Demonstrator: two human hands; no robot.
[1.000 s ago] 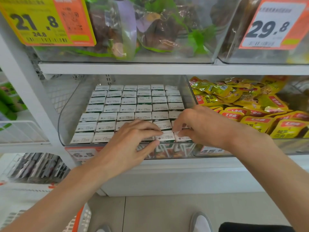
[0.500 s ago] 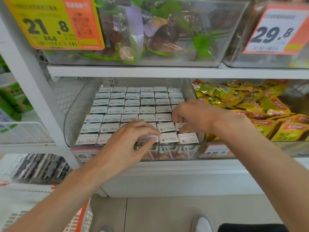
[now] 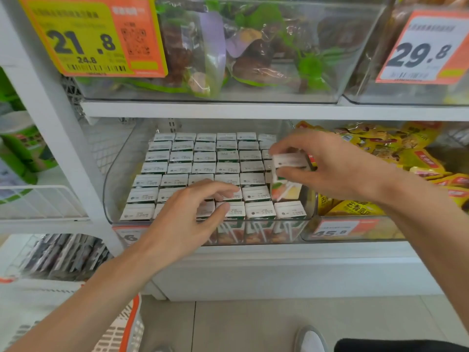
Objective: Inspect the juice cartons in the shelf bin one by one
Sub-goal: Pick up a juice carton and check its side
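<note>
Head view looks at a white shelf (image 3: 228, 110) in a shop. A clear bin (image 3: 111, 189) sits on it, under both hands. Yellow snack bags (image 3: 368, 148) lie in the next bin, behind and to the right of the right fingers. Small cartons (image 3: 203, 158) fill the clear bin in neat rows. They stand up with their white tops showing.

The left hand (image 3: 187, 217) is over the front rows. Its fingers are loose and a bit bent, and they hold nothing. The tips are right at the carton tops, but I cannot tell if they touch.

The right hand (image 3: 337, 168) is over the right side of the bin. Its fingers and thumb pinch one carton (image 3: 289, 161) at its top end, fingers on the far side and thumb on the near side. This carton sticks up higher than the rest. Below the thumb its side shows, with a picture and a straw. I cannot tell if its bottom is out of the row.

An orange tag (image 3: 127, 235) is on the bin front, just below and left of the left fingers.
</note>
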